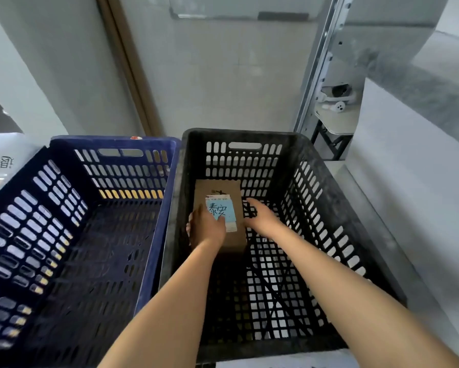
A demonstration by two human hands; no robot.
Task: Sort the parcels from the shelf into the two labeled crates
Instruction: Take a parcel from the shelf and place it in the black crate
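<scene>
Left hand (208, 228) grips cardboard parcel (217, 188) in slotted black crate (249, 132) — right hand (261, 215) unclear.

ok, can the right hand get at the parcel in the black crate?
Likely yes: the right hand is inside the black crate, right beside the cardboard parcel's right edge, nothing between them. The left hand holds its near-left corner.

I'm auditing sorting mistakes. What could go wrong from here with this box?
The left hand covers part of the blue label on the box, so a wrong crate might go unnoticed. The right hand is low beside the box, over the slotted floor of the black crate; fingers might snag.
</scene>
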